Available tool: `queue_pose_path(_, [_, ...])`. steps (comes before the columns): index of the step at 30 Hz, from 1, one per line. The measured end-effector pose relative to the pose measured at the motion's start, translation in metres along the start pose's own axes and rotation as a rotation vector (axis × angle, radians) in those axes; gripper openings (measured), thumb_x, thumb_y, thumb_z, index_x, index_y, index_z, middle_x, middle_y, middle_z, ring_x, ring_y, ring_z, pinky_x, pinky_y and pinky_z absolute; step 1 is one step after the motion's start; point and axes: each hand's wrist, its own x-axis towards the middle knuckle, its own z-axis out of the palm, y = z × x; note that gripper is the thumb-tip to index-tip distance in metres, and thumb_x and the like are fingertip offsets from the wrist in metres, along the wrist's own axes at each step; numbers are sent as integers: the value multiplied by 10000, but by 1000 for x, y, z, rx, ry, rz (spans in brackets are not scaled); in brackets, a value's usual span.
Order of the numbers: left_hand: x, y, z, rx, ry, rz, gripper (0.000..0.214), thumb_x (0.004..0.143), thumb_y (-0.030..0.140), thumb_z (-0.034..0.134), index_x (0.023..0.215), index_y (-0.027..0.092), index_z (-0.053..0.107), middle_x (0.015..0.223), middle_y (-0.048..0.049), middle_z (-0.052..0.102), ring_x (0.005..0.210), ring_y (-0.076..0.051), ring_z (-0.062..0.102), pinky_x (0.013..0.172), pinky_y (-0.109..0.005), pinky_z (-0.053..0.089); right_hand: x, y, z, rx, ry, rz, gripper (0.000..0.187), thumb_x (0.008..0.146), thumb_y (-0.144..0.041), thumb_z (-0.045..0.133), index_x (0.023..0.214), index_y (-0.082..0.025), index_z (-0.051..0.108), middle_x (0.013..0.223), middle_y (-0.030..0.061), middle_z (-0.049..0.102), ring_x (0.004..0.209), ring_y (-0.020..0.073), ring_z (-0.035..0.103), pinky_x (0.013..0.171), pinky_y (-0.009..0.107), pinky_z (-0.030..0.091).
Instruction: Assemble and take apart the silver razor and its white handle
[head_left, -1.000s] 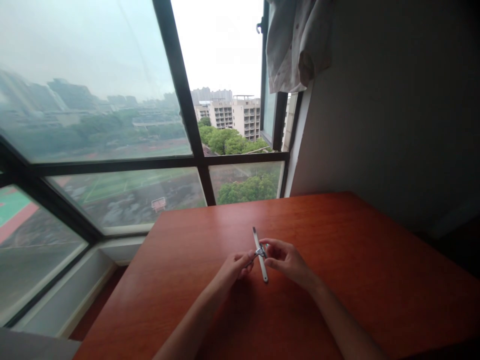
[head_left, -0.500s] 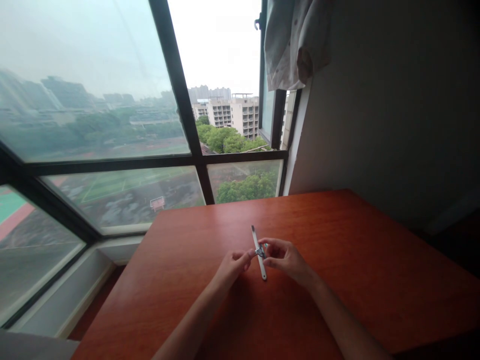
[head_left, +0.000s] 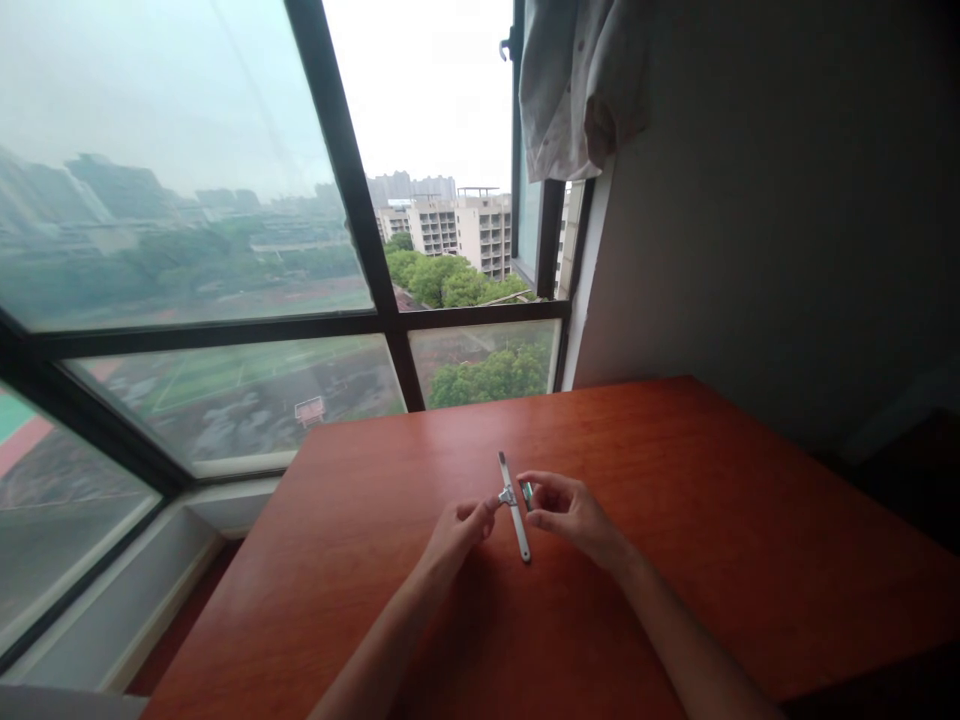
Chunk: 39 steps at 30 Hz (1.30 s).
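"Dial centred on the view: what's furthest left?"

"The dark-framed window (head_left: 378, 325), around ten o'clock, with a green sports field below it. The reddish-brown table (head_left: 300, 580) fills much of the bottom, from about eight round to four."

"And the left hand?"

"The left hand (head_left: 456, 532) is just past six o'clock, thumb and forefinger pinched on a silver fitting (head_left: 506, 496)."

"What does that fitting touch?"

"A pale flat bar (head_left: 518, 522), between five and six o'clock. It slants, its dark tip pointing towards eleven, its holed end towards five. Whether it lies on the tabletop or is held just above, I can't tell."

"Next along?"

"A small greenish piece (head_left: 528, 494), just beside the bar, with a narrow gap between them. The fingers hide much of its shape."

"Who has it?"

"The right hand (head_left: 574, 508), near five o'clock. Thumb and curved forefinger grip the piece from either end; the other fingers are curled in."

"Above that?"

"Pale buttoned cloth (head_left: 577, 95) hangs at one o'clock, by a swung-out pane."

"And furthest right?"

"A shadowy grey wall (head_left: 765, 210), at two o'clock, running into near darkness at the edge."
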Motion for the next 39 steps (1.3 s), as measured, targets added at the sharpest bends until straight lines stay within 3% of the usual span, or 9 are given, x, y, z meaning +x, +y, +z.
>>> queue_pose_path(6, [6, -7, -14, -103, 55, -14, 636, 736, 765, 455, 499, 175, 454, 400, 60, 334, 401, -74, 277, 445, -234, 167, -2, -8, -35, -450, 89, 39, 464, 739, -304, 688, 1181, -174, 641, 692, -31, 548, 624, 115, 489, 601, 229, 407])
queue_pose_path(13, [7, -2, -20, -92, 152, -28, 618, 701, 759, 506, 526, 166, 512, 415, 54, 358, 411, -83, 290, 439, -229, 180, -13, -11, -109, -960, 40, 239, 416, 712, -183, 613, 1122, -172, 682, 669, -8, 640, 618, 144, 565, 584, 223, 376])
queue_pose_path(17, [7, 0, -20, -84, 169, -15, 615, 679, 759, 531, 552, 158, 559, 411, 60, 359, 400, -80, 283, 435, -225, 178, -18, -10, -147, -1166, 17, 352, 363, 679, -121, 605, 1015, -196, 719, 705, 17, 680, 643, 157, 592, 564, 220, 336])
queue_pose_path(20, [7, -1, -19, -93, 178, -15, 607, 682, 750, 541, 571, 154, 571, 423, 57, 380, 402, -79, 290, 433, -221, 176, -17, -10, -162, -1221, 39, 382, 407, 675, -108, 601, 1056, -200, 708, 753, 35, 700, 679, 169, 612, 585, 220, 344])
queue_pose_path(25, [6, -3, -20, -96, 178, -10, 594, 697, 729, 552, 588, 146, 586, 440, 52, 399, 409, -75, 294, 434, -217, 178, -14, -7, -163, -1197, 12, 365, 384, 669, -109, 593, 1017, -210, 721, 734, 22, 699, 669, 165, 614, 578, 213, 351])
queue_pose_path(33, [8, -6, -18, -110, 161, 2, 581, 714, 711, 550, 595, 145, 589, 443, 50, 399, 411, -75, 294, 433, -217, 175, -20, -9, -160, -1015, 28, 416, 533, 668, -136, 586, 1199, -122, 636, 712, 22, 684, 655, 166, 616, 587, 219, 408])
queue_pose_path(36, [8, -6, -17, -121, 153, 12, 576, 723, 704, 548, 600, 142, 590, 435, 55, 386, 410, -73, 285, 436, -217, 174, -16, -15, -139, -974, 106, 307, 505, 710, -196, 586, 1210, -134, 625, 696, 5, 666, 655, 164, 604, 626, 234, 423])
queue_pose_path(39, [7, -5, -16, -137, 162, 26, 562, 739, 687, 549, 616, 140, 597, 438, 56, 389, 411, -72, 292, 437, -215, 179, -8, -20, -90, -911, 114, 150, 327, 794, -276, 549, 1067, -150, 679, 736, 26, 679, 686, 168, 613, 648, 240, 432])
